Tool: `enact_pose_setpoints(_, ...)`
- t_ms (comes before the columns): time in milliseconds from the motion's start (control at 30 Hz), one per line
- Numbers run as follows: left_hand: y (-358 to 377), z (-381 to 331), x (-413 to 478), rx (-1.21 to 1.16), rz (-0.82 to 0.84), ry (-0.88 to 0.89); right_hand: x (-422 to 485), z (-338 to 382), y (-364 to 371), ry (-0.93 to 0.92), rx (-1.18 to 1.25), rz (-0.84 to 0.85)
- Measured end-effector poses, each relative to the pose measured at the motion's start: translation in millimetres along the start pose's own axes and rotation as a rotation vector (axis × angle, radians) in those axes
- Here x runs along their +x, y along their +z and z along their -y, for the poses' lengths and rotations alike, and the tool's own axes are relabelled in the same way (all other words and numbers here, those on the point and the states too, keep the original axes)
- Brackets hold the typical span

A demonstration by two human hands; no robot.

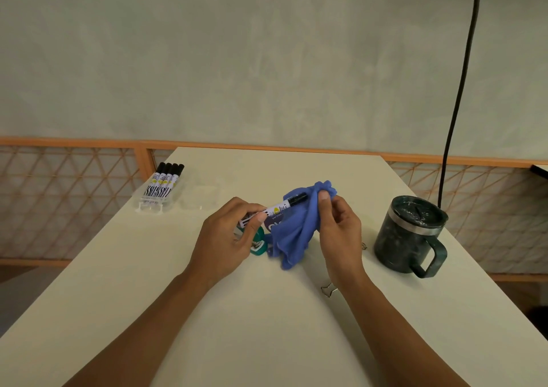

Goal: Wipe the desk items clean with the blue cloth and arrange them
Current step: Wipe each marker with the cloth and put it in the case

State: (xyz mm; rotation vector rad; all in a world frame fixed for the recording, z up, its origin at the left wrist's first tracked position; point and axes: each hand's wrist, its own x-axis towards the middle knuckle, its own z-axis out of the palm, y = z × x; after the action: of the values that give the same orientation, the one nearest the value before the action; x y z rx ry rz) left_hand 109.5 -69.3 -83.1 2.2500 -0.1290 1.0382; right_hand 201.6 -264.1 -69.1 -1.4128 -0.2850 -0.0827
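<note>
Wiping is under way. The left hand [234, 232] pinches a marker [278, 208] by its barrel above the desk [267, 342]. The right hand [338, 226] pinches the blue cloth [293, 238] at the marker's cap. Four markers [164, 183] lie ranged in a tray [142, 205]. The mug [412, 235] and clip [329, 290] appear outstanding.

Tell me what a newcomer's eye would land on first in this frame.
At the middle of the white desk, the left hand pinches a black-capped marker while the right hand grips the blue cloth bunched at its cap end. A dark green lidded mug stands to the right, and four more markers lie in a clear tray at the far left corner.
</note>
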Motion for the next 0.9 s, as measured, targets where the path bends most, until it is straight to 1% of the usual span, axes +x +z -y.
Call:
enact_pose_setpoints(67, 0.2, -1.1, -0.2, -0.004, 0.006, 0.008, -3.9, 0.6, 3.1, -0.002, 0.002, 0.085)
enact_pose_setpoints(133, 1.4, -1.7, -1.0, -0.002, 0.021, 0.031, -7.8, 0.6, 6.6, -0.011, 0.017, 0.111)
enact_pose_setpoints(200, 1.7, -1.5, -1.8, 0.0, 0.033, 0.048, -7.7, 0.6, 5.6, -0.033, 0.003, 0.078)
enact_pose_setpoints(400, 4.1, -5.6, -1.6, -0.019, 0.05, 0.062, -3.0, -0.6, 0.6, -0.108, -0.212, 0.003)
enact_pose_setpoints(467, 3.6, -5.9, -0.8, -0.022, 0.043, 0.059, -2.7, -1.5, 1.0, -0.111, -0.243, -0.011)
enact_pose_setpoints(633, 3.1, -2.9, -1.2, 0.001, 0.012, 0.063, -4.5, -1.9, 2.5, -0.087, -0.172, -0.011)
enact_pose_setpoints(800, 1.6, 4.5, -0.7, 0.066, -0.029, 0.105, -6.0, -0.5, 4.4, -0.059, -0.038, 0.131)
enact_pose_setpoints(900, 1.3, 6.6, -1.1, 0.122, -0.036, 0.138, -4.3, -0.8, 3.1, -0.084, -0.068, 0.089)
